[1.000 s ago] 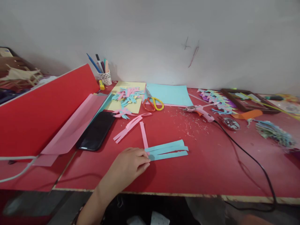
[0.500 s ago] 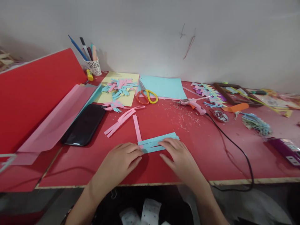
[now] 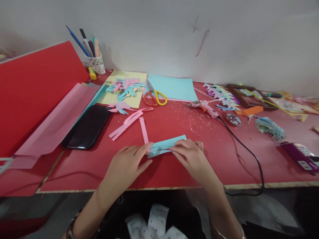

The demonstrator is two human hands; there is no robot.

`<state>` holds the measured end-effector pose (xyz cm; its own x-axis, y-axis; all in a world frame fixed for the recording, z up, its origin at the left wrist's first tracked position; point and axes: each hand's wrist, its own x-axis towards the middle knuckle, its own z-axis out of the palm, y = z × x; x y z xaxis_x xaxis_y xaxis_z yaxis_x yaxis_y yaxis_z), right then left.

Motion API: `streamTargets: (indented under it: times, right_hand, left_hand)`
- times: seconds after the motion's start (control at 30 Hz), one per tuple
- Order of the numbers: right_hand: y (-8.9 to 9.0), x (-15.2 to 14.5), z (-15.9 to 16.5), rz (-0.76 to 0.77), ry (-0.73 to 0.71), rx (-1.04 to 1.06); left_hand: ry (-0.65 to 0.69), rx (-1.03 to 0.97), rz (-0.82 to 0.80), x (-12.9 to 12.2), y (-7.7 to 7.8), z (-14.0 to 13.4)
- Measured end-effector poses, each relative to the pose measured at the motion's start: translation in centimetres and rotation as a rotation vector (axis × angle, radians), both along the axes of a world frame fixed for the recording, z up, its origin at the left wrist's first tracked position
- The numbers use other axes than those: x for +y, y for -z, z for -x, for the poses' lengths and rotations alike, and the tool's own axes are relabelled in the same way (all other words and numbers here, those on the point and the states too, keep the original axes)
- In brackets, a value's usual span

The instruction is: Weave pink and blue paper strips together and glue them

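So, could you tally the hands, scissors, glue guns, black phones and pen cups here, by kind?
Hands at the light blue strips: 2 (left hand, right hand)
Scissors: 1 pair
Glue gun: 1
Black phone: 1
Pen cup: 1
Total: 6

Held strips [image 3: 169, 142] are light blue; tabletop [image 3: 159, 176] red; cup [image 3: 98, 64] white, black-patterned.

At a red-topped desk [image 3: 154, 177], a person's bare left hand [image 3: 126, 166] touches one end of a slit light-blue paper piece [image 3: 162, 145] as the bare right hand [image 3: 193, 159] pinches it nearer the other. Around the paper: metal scissors with red and yellow handles [image 3: 156, 94] at 12 o'clock, a pink glue gun [image 3: 207, 108] between 1 and 2, a black rectangular smartphone [image 3: 87, 127] between 9 and 10.
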<state>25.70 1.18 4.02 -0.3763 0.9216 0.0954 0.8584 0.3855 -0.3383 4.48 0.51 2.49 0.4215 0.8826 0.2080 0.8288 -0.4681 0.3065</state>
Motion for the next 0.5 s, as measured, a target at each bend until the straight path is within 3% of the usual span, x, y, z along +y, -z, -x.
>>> streamTargets:
  times: [0.2, 0.5]
  right_hand:
    - [-0.75, 0.34, 0.12, 0.129, 0.005, 0.081]
    - [-0.9, 0.48, 0.8, 0.098, 0.033, 0.101]
  left_hand:
    - [-0.007, 0.0, -0.079, 0.01, 0.19, -0.31]
    - [-0.009, 0.015, -0.127, 0.14, 0.07, -0.48]
